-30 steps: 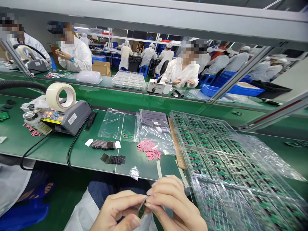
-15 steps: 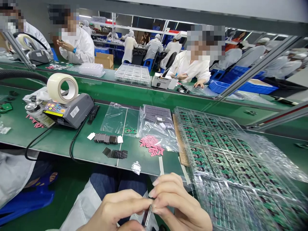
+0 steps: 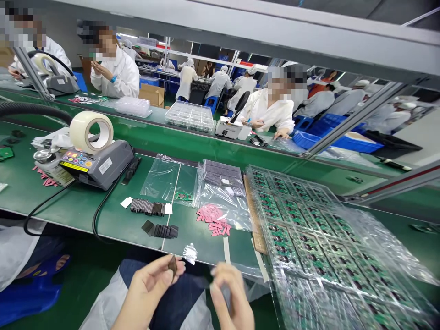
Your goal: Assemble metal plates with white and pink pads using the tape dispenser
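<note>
My left hand (image 3: 153,284) pinches a small flat dark brown piece (image 3: 173,266) between thumb and fingers, held upright just off the table's front edge. To its right, apart from it, my right hand (image 3: 232,293) is curled with thumb and forefinger tips close together. Motion blurs that hand, and what it pinches, if anything, cannot be made out. Beyond my left hand lie overlapping black flat pieces (image 3: 165,230) and a row of dark pieces (image 3: 147,207) standing on edge. A small heap of shiny white slips (image 3: 190,253) sits at the table edge between my hands.
Pink strips (image 3: 213,219) lie before a clear bag (image 3: 225,192) of dark pieces. Stacked clear trays (image 3: 299,220) of green circuit boards fill the right. A tape dispenser (image 3: 99,165) with a tape roll (image 3: 91,131) on top stands left. Co-workers sit across the bench.
My hands were together around a small thin piece; now they are apart. The left has turned, showing the dark piece's flat face, and the right has drawn back. The camera view has shifted slightly.
</note>
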Available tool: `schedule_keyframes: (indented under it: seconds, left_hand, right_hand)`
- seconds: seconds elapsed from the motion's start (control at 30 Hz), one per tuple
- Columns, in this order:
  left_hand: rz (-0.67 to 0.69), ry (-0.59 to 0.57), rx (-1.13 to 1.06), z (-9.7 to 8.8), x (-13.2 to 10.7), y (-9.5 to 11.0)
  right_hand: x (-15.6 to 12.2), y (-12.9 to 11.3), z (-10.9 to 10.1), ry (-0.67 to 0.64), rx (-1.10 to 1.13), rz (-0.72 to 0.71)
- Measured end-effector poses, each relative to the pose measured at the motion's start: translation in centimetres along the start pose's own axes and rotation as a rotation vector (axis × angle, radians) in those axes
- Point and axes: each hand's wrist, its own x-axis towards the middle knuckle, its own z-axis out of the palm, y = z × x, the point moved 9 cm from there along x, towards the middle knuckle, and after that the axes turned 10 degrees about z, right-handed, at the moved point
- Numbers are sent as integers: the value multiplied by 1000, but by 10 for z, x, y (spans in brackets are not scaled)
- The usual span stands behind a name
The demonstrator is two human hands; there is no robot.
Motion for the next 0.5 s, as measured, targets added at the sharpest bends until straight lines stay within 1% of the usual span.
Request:
schedule_keyframes:
  seconds: [0.03, 0.07, 0.13, 0.2, 0.27, 0.33, 0.4, 0.47, 0.5]
  left_hand:
    - [22, -2, 31, -1, 4, 4]
    - [47, -13, 68, 0, 8, 10]
    - [102, -33, 146, 3, 11, 25]
    - [157, -76, 239, 11, 12, 39]
    - [203, -155, 348, 21, 13, 50]
    - [206, -260, 435, 30, 15, 53]
    - [191, -328, 459, 35, 18, 51]
    - [189, -335, 430, 34, 21, 47]
    - [191, -324, 399, 32, 23, 45]
  right_hand:
    - [6, 14, 15, -65, -41, 55]
    - [11, 24, 25, -64, -103, 70]
    - [19, 38, 38, 19, -193, 71]
    - [21, 45, 44, 92, -245, 57]
    - [18, 43, 44, 119, -256, 9]
    - [12, 33, 42, 99, -253, -112]
    - [4, 20, 43, 41, -301, -285]
    - [-4, 14, 47, -18, -375, -427]
    - [-6, 15, 49, -32, -388, -466]
